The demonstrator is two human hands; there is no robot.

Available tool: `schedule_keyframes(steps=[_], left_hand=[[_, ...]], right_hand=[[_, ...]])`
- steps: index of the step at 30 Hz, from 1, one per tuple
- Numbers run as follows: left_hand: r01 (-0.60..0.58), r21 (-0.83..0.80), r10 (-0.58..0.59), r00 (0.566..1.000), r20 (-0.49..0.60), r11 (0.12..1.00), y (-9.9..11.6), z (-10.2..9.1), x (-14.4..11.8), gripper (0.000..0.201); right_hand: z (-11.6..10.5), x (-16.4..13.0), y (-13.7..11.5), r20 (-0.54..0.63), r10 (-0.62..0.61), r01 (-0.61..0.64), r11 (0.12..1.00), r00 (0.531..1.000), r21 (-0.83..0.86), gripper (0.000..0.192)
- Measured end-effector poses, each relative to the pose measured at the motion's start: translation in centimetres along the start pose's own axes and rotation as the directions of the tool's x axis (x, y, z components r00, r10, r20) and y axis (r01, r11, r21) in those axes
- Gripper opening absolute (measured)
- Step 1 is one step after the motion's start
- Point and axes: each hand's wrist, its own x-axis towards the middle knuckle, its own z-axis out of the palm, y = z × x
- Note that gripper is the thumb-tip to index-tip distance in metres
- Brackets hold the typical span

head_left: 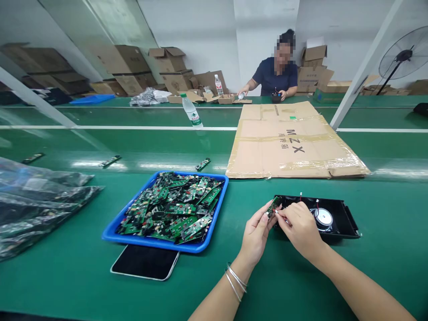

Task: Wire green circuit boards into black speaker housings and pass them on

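Observation:
A small green circuit board [273,207] is pinched in my left hand [254,234], over the left end of a black plastic housing [347,218]. My right hand [302,227] is closed at the board's edge, its fingertips on a small white wire connector [276,212] that touches or nearly touches the board. Inside the housing sits a round speaker [323,217] with a silver back. Thin leads with small white plugs [317,201] stick up there. My right hand hides part of the housing's left half.
Left of my hands, a blue tray [109,234] heaped with circuit boards partly covers a tablet or phone [143,263]. A flattened cardboard box [261,151], loose boards [203,164], a water bottle [191,111] and plastic bags [36,205] lie around. A co-worker [276,73] sits opposite.

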Motion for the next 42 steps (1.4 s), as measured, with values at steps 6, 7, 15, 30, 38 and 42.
schedule_keyframes(steps=[6,7,15,30,38,42], left_hand=[[0.011,0.03,-0.012,0.999,0.046,0.999,-0.1,-0.2,0.1,0.034],[0.006,0.044,-0.008,0.999,0.051,0.999,-0.1,-0.3,0.1,0.034],[0.009,0.043,-0.011,0.999,0.04,0.999,-0.3,-0.3,0.0,0.031],[-0.108,-0.072,0.122,0.963,0.241,0.992,0.4,-0.4,-0.4,0.078],[-0.12,0.081,0.111,0.987,0.114,0.989,0.4,-0.9,0.2,0.053],[-0.142,0.438,0.162,0.987,-0.009,0.888,-0.2,-1.1,0.1,0.052]], right_hand=[[-0.1,0.1,0.2,0.029,-0.023,0.024,0.999,0.999,-0.03,0.029],[-0.2,0.1,0.2,0.033,-0.029,0.03,0.999,0.999,-0.037,0.029],[-0.1,0.1,0.1,0.043,-0.043,0.041,0.999,0.998,0.029,0.026],[0.1,0.5,2.4,0.109,0.01,-0.031,0.981,0.994,0.19,0.02],[0.0,0.6,3.7,0.184,0.064,-0.14,0.89,0.981,0.433,0.023],[0.2,0.5,3.2,0.166,-0.09,0.047,0.969,0.982,0.243,0.024]])
